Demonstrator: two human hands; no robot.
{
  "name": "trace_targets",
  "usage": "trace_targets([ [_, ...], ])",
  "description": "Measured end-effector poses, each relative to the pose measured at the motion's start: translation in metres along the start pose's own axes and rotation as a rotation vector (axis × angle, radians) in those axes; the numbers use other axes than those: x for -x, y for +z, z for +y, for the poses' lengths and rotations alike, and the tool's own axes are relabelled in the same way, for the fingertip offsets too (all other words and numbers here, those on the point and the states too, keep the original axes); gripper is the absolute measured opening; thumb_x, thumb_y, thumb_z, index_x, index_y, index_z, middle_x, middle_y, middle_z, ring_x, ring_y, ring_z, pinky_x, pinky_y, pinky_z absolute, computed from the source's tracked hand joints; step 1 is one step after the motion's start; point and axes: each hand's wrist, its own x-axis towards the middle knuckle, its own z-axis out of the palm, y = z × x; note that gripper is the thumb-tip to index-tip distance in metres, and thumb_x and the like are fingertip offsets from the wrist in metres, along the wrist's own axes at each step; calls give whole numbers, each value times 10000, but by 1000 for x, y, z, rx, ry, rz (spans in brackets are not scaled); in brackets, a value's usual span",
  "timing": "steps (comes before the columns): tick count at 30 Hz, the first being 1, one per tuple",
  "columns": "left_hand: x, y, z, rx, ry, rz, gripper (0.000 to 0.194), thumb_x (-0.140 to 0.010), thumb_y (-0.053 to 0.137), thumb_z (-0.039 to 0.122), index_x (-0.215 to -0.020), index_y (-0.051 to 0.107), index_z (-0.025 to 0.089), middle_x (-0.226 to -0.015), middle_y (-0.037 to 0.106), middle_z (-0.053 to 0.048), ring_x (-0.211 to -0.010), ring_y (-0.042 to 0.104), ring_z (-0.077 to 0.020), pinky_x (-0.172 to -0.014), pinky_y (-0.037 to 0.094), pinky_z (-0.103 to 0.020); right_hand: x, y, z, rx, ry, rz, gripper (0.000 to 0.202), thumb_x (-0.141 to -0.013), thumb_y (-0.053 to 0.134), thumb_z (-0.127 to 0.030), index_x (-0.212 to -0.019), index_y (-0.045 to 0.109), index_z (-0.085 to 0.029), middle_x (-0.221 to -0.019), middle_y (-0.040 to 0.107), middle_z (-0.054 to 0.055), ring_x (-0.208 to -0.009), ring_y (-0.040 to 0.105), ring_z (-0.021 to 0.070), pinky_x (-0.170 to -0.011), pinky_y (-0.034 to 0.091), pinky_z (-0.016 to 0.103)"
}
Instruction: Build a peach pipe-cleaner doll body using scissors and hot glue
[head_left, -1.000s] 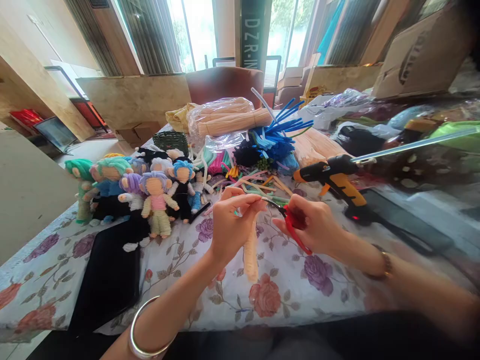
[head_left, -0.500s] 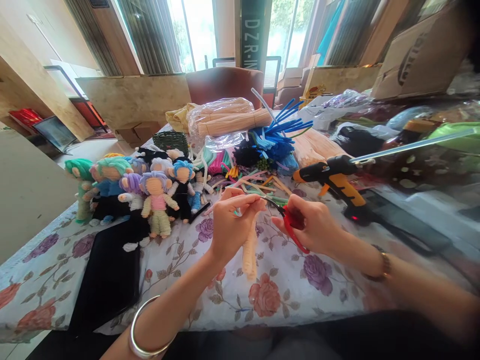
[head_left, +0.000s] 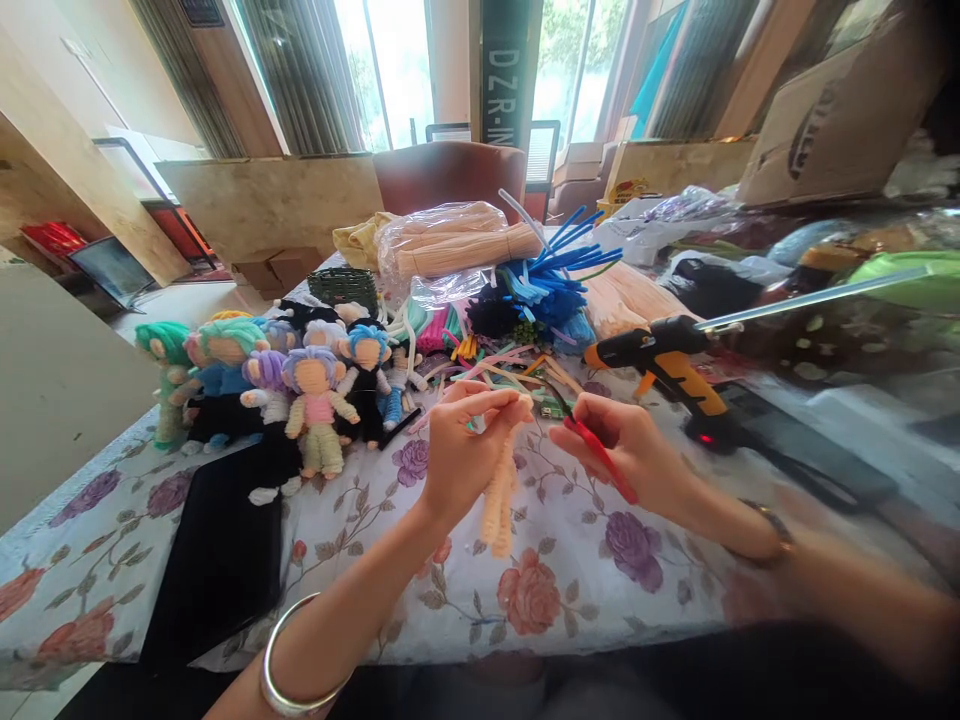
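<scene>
My left hand [head_left: 474, 440] pinches a pale peach piece of coiled pipe cleaner [head_left: 496, 515] at its top; two coiled lengths hang down below my fingers. In my right hand [head_left: 634, 445] is a pair of scissors with red handles [head_left: 600, 455]. Their dark blades point up and left, a little apart from the left fingertips. Whether the blades are open is hard to make out. Behind both hands, loose coloured pipe cleaner pieces [head_left: 517, 365] lie scattered.
Several pipe-cleaner dolls [head_left: 319, 405] stand at the left by a black tray-like slab [head_left: 214, 560]. On the right rests an orange and black glue gun [head_left: 660, 355], a clear stick in its back. Bundled peach pipe cleaners [head_left: 465, 250] and blue ones [head_left: 551, 295] lie behind.
My right hand has drawn the scissors slightly right and down, away from the left fingertips. The left hand stays nearly in place, still pinching the peach piece.
</scene>
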Motion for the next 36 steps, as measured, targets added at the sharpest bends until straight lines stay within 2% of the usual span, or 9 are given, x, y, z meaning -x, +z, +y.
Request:
trace_targets([
  [3,0,1,-1,39,-28,-8,84,-739,686,284,-710,754,245,-700,676,-20,-726,573,-158,-746,468,-307,0,1,0,-155,57,-8,416,-789,596,-533,-650,386,-202,-519,382,-67,-449,358,64,-409,275,206],
  [5,0,1,-2,65,-36,-15,92,-745,679,272,-696,747,233,-716,692,-22,-745,594,-161,-760,475,-310,1,2,1,-182,48,-13,406,-784,608,-523,-665,389,-202,-540,383,-66,-461,361,65,-412,284,204],
  [8,-1,2,-1,130,-58,-1,75,-733,687,254,-688,732,214,-721,710,-23,-759,627,-162,-764,491,-301,2,6,3,-103,-16,21,414,-756,647,-506,-660,385,-200,-569,376,-61,-497,343,68,-426,302,202],
  [11,-1,3,0,236,-125,15,36,-701,705,225,-715,714,193,-716,711,-18,-698,638,-139,-701,506,-265,3,10,3,-5,-78,59,411,-755,649,-495,-642,387,-198,-573,385,-54,-515,338,73,-448,328,208],
  [16,0,4,2,370,-191,8,87,-671,727,239,-702,686,167,-698,704,-26,-642,641,-127,-655,523,-249,1,15,5,51,-156,63,376,-778,619,-483,-662,390,-207,-560,426,-50,-497,357,76,-454,349,213],
  [26,-1,6,5,455,-159,28,94,-641,756,223,-669,678,178,-578,658,20,-559,627,-107,-594,534,-224,0,21,7,135,-210,109,334,-766,621,-433,-685,375,-223,-534,454,-52,-466,388,84,-444,344,225],
  [36,2,7,-2,445,-145,42,126,-651,764,254,-691,671,179,-636,681,7,-600,647,-119,-618,542,-241,-2,24,6,220,-256,178,357,-762,606,-429,-657,328,-232,-503,431,-62,-440,357,82,-421,313,219],
])
